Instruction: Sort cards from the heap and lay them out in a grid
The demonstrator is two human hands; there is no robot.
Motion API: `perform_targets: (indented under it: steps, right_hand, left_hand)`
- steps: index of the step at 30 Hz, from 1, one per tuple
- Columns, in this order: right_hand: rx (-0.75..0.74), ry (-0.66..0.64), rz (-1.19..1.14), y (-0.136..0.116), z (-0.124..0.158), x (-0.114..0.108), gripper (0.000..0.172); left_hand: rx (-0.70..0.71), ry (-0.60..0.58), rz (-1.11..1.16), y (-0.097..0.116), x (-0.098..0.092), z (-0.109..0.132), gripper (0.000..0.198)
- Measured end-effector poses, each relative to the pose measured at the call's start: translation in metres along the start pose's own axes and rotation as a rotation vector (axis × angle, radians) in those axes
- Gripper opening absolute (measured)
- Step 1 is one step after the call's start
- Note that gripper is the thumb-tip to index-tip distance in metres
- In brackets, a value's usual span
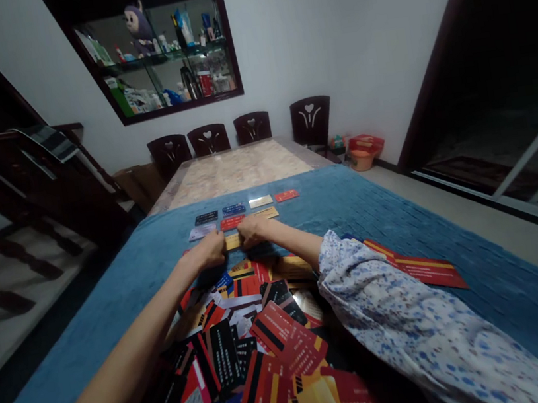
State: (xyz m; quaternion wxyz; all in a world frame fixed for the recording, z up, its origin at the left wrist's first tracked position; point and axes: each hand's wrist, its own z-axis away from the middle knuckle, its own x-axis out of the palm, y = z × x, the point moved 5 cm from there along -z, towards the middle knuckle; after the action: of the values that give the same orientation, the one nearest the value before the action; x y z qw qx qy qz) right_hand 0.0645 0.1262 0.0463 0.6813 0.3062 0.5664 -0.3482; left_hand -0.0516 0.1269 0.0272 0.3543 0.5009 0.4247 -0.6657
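Note:
Both my arms reach forward over a blue cloth (400, 210) on the table. My left hand (211, 248) and my right hand (252, 230) are closed, and between them they pinch a yellow card (232, 240) lying flat on the cloth. Just beyond the hands, several cards sit in two neat rows (245, 210): dark, blue, silver and red ones behind, pale, red and yellow ones in front. A loose heap of red, black, yellow and blue cards (264, 349) lies under my forearms, close to me.
A few long red cards (426, 267) lie apart on the cloth at the right. Past the cloth the table's marble top (237, 169) is bare, with several dark chairs (310, 119) behind it. A wall cabinet (158, 50) hangs above; stairs rise at left.

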Motion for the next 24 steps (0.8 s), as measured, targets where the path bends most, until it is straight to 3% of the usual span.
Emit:
perform_targets:
  steps: [6, 10, 13, 20, 24]
  right_hand:
    - [-0.045, 0.085, 0.043, 0.008, 0.016, -0.011, 0.045]
    - [-0.063, 0.244, 0.077, 0.026, 0.037, -0.018, 0.039]
    - [-0.054, 0.289, 0.071, 0.044, 0.058, -0.017, 0.028]
    - [0.052, 0.314, 0.083, 0.083, 0.117, -0.003, 0.023]
    - [0.102, 0.324, 0.099, 0.1, 0.146, 0.01, 0.022]
  left_hand:
    - [0.029, 0.047, 0.005, 0.0, -0.008, 0.008, 0.032]
    - [0.048, 0.09, 0.053, -0.001, -0.009, 0.012, 0.032]
    - [0.069, 0.144, 0.067, 0.004, -0.012, 0.015, 0.03]
    - [0.157, 0.207, 0.091, 0.041, -0.025, 0.021, 0.02]
    - [0.215, 0.238, 0.129, 0.072, -0.035, 0.023, 0.026]
